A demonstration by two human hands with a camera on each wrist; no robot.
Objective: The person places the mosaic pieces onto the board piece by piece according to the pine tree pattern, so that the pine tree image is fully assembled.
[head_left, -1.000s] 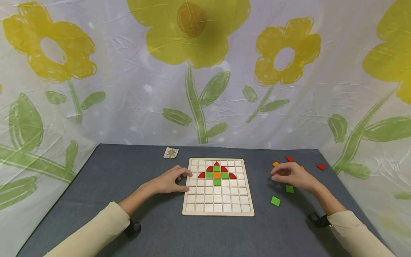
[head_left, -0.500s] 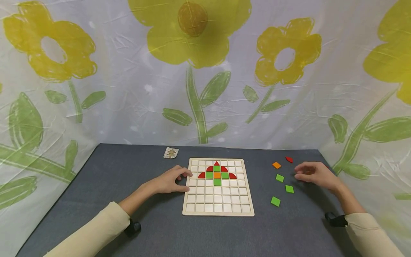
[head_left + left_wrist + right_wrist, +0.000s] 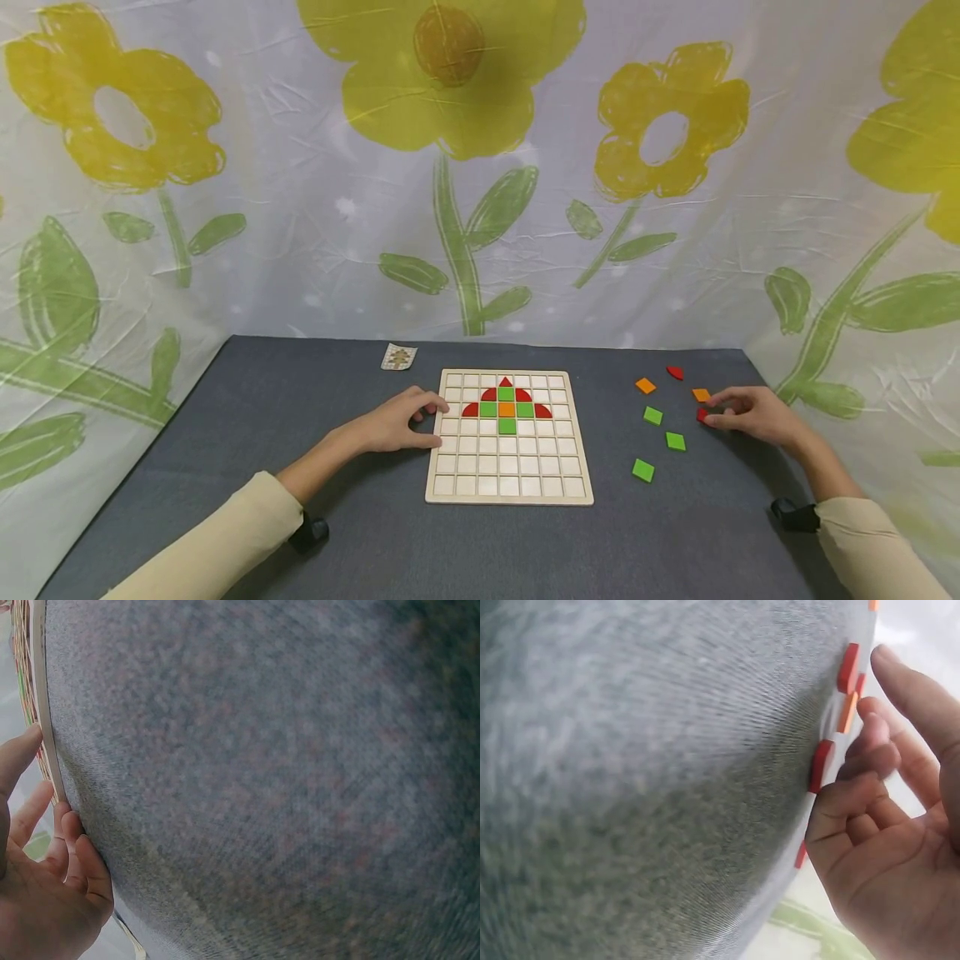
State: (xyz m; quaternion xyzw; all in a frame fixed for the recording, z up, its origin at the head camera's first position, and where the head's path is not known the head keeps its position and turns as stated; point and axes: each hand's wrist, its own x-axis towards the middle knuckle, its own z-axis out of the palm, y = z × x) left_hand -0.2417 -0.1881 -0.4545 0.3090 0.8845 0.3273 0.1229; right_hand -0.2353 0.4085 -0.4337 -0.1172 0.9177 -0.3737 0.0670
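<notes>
Plain cream sleeves dress the person, lightly creased: the left sleeve (image 3: pixel 217 533) near the worktop's (image 3: pixel 555 550) left edge, the right sleeve (image 3: pixel 870 542) by its right edge. Small black devices jut at both cuffs, the left device (image 3: pixel 309 534) rounded, the right device (image 3: pixel 797 517) blockier with a rounded end.

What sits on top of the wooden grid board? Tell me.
A red triangle, four red quarter-circles, four green squares and an orange square. These tiles cover their cells; the left hand hides some of the board's rim.

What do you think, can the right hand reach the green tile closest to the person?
Probably yes: another green tile lies between the right hand and that green tile, but flat on the table, so the hand could pass over it.
</notes>
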